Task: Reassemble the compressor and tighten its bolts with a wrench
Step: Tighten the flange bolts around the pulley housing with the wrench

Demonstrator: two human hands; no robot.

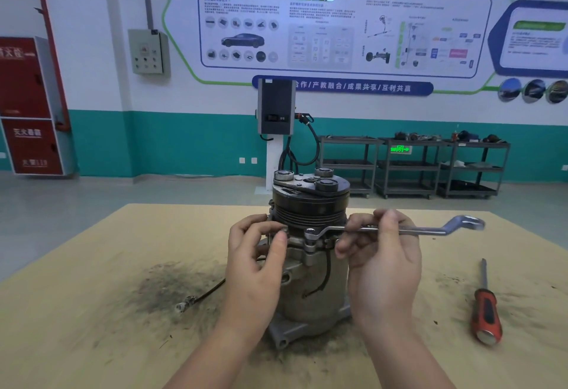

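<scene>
The compressor [310, 253] stands upright in the middle of the worktop [92, 265], with its black pulley end on top and its grey metal body below. All other places here are given from this compressor.

The left hand [258, 269] is at the left side of the compressor, at the height of the flange under the pulley. Its fingers are curled and its thumb and fingertips pinch a small bolt [284, 230] at the flange edge. The right hand [381, 253] is at the right side of the compressor. It grips the shaft of a silver ring wrench [399, 229] between the thumb and the curled fingers. The wrench lies almost level: its near ring end sits on a bolt head at the front of the flange, and its far ring end points away to the right, free in the air.

A thin black cable [203, 295] with a small metal connector comes out from the lower left of the compressor and lies on the worktop. Around the compressor base, the worktop surface carries dark, dirty smears. A screwdriver [486, 305] with a red and black handle lies on the worktop well to the right of the compressor, with its handle toward the person.

Behind the compressor, farther away on the floor, stands a charging post [276, 112] with a black cable, and to the right of it some dark metal trolleys [412, 167] stand along the wall.
</scene>
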